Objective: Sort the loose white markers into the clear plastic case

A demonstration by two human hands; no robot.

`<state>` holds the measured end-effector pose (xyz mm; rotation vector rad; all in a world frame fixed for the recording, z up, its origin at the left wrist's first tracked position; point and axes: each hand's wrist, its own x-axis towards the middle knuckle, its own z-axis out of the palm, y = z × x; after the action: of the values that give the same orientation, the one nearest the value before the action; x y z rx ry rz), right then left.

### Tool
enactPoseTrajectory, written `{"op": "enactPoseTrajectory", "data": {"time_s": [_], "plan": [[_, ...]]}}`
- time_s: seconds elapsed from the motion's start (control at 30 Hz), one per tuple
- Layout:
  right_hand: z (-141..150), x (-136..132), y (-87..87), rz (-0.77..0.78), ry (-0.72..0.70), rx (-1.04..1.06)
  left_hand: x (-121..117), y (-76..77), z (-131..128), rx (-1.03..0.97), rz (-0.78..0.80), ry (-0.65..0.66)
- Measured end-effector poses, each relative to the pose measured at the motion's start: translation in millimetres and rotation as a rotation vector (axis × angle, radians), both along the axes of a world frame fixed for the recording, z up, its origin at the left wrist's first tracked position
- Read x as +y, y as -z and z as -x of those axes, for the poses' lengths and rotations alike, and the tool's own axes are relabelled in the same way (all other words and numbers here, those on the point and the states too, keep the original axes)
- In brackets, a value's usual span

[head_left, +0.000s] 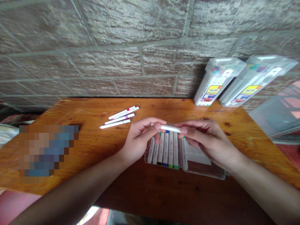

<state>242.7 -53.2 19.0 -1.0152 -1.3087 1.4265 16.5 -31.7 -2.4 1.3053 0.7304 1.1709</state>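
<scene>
White marker [171,128], likely light, stiff and slick, best held near its ends, spans left hand [140,137] and right hand [213,136], fingers pinching each end above an open marker case [203,174].

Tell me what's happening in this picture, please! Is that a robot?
No robot here: these are a person's own bare hands. There is one picture, from a camera worn on their head, looking forward and down. The left hand and right hand hold a white pen between them. Below is an open clear case with more pens inside. Four loose pens lie on the wooden table. Two tall boxes stand near the brick wall. One patch is blurred, so I can't tell what's there.
</scene>
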Motion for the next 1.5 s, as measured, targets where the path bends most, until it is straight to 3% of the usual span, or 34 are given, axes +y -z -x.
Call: {"op": "enactPoseTrajectory", "data": {"time_s": [0.4,1.2,1.5], "plan": [[0.2,0.1,-0.5,0.063,0.003,0.072,-0.2,-0.9,0.1,-0.036,0.014,-0.026],[-5.4,-0.9,-3.0,-0.063,-0.002,0.146,3.0,-3.6,0.6,-0.153,0.103,-0.058],[-7.0,-2.0,-9.3,0.036,-0.015,0.212,2.8,-4.5,0.8,-0.16,0.12,-0.059]]}}
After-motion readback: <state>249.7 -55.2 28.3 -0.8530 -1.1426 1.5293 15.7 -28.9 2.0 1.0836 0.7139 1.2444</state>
